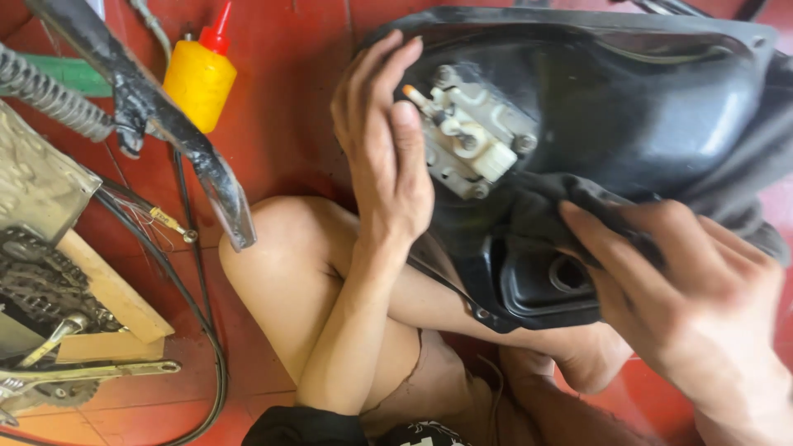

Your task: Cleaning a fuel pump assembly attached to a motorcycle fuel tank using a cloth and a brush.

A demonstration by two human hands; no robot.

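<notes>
Hands work a black plastic housing (628,107): left hand (384,140) steadies its edge beside the white latch mechanism (471,140), right hand (686,289) presses a dark rag (545,206) inside, wiping unfinished

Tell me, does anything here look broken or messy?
Yes. By the black frame bar on the left, a cable end is frayed into loose strands. The left hand steadies the black plastic part; the right hand presses a dark cloth on it.
</notes>
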